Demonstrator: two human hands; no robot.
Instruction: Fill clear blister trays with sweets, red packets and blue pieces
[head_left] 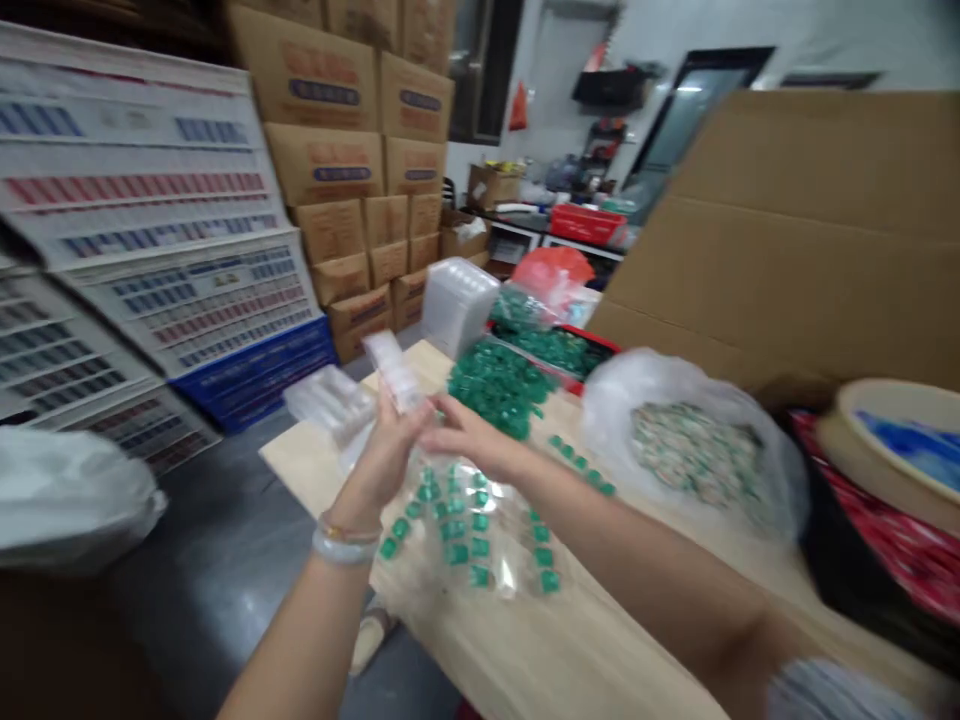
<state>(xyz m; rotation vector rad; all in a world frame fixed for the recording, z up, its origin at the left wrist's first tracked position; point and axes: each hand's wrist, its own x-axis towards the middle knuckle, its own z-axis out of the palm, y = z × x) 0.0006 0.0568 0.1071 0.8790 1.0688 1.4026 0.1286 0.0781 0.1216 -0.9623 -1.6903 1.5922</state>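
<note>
Near the far left corner of the table, my left hand point(382, 455) is closed around a narrow, clear plastic blister tray point(394, 372), which tilts up and away from me. My right hand point(472, 437) reaches in from the right, its fingers apart and beside the left thumb; whether they touch the tray is blurred. Below both hands lie clear blister trays point(506, 580) with green square pieces point(478, 548) in rows. A loose heap of green pieces point(499, 385) sits just beyond the right hand. More clear trays point(330, 400) lie left of my left hand.
A stack of clear trays point(459, 300) stands at the table's far end. On the right are a plastic bag of small pieces point(694, 460) and a cream basin point(862, 440) with blue contents. Cardboard point(817, 230) rises behind them. Cartons point(322, 165) and printed sheets point(150, 180) stand left.
</note>
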